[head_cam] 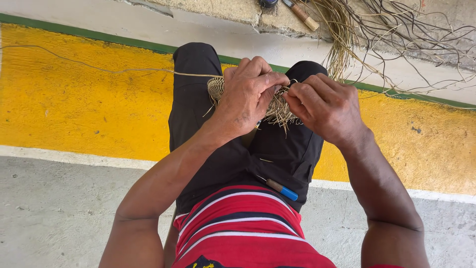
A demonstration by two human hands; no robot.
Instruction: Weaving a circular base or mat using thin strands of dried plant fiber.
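Straw-coloured woven piece (218, 88) sits between both hands, long axis nine-to-three across the knees; left hand (248, 94) grasps it, right hand (325, 106) pinches its loose fibres

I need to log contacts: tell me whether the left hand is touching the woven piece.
Touching. The head view shows the left hand closed over the woven piece, its fingers wrapped across the top with no gap.

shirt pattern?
Shirt: red with white and dark navy stripes. Shows best at the bottom of the head view.
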